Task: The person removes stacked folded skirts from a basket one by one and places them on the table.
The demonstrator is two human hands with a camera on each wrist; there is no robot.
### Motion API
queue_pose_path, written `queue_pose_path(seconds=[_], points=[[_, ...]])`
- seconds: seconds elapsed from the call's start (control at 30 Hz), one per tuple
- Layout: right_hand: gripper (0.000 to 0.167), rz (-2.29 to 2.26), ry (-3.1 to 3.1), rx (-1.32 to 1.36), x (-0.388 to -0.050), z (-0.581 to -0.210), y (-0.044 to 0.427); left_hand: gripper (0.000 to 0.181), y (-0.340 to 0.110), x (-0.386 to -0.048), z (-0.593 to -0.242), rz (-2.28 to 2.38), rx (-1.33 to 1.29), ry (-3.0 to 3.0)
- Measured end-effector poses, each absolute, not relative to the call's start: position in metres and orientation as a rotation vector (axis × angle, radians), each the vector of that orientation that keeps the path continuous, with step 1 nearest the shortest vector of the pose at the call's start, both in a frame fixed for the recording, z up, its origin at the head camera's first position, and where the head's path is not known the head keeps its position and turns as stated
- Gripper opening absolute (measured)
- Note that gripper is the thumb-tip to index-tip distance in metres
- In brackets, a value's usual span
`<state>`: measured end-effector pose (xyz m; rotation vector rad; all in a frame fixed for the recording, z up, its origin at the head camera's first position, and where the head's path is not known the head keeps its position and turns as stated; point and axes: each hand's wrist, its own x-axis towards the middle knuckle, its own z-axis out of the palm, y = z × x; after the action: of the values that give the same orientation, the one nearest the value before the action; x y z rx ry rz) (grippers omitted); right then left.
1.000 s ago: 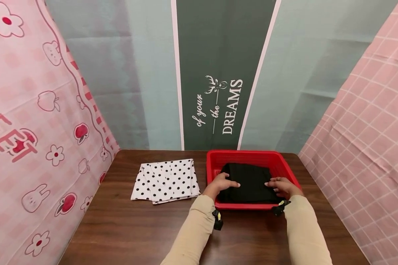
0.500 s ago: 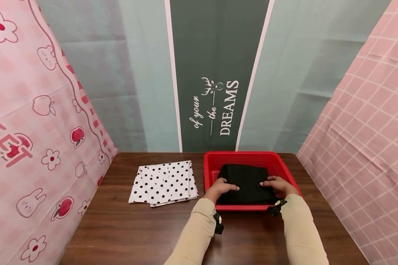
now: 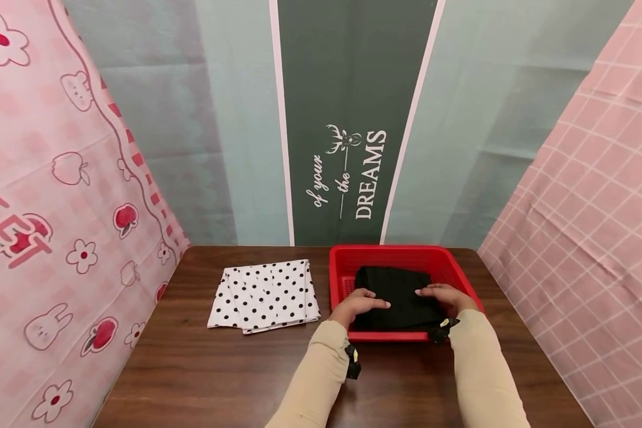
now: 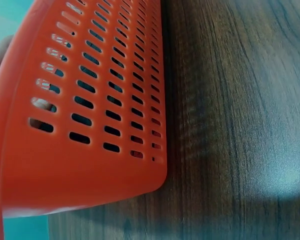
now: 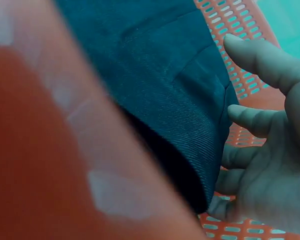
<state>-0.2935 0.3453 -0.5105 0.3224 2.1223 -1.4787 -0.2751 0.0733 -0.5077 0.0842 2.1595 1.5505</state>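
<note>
A: Head view first! Spotted the red basket (image 3: 385, 336) on the brown table (image 3: 224, 368), with the black cloth (image 3: 398, 291) lying folded inside.

B: Hands?

A: Caught the left hand (image 3: 352, 306) at the cloth's left side, thumb stretched out above it. Saw little of the other fingers down inside; couldn't tell how far bent, or whether holding anything. Found the right hand (image 3: 449, 295) opposite, thumb reaching over the cloth too, most fingers out of sight.

B: Noticed anything outside the basket?

A: Picked out a white polka-dot cloth (image 3: 264, 297) folded flat on the table, left of the basket, and beige sleeves (image 3: 315, 374) cut off by the bottom edge. Over to the left wrist view!

B: Got mostly slotted basket wall there, from outside, plus a sliver of hand cropped at the left edge. Glimpsed bits of light and dark through the slots, too broken up to settle that left grip.

A: And the right wrist view! Peered past a blurred stretch of basket, straight to fingers hidden from the head view: spread, only slightly bent, set against the cloth's edge, lower tips partly covered, thumb well apart, nothing pinched.

B: Saw a dark opening in the cloth's fold, too!
</note>
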Motion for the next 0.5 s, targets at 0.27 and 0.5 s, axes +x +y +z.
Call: queue_pose_path(seconds=[0.27, 0.5], points=[[0.078, -1.551, 2.075, 0.235, -0.2922, -0.5152, 0.3512, 0.046, 0.0763, -0.2745, -0.5099, 1.492, 0.216, 2.124], [0.065, -1.639, 2.03, 0.197, -0.2931, -0.5156, 0.3554, 0.048, 0.0767, -0.2758, -0.5083, 1.465, 0.194, 2.143]])
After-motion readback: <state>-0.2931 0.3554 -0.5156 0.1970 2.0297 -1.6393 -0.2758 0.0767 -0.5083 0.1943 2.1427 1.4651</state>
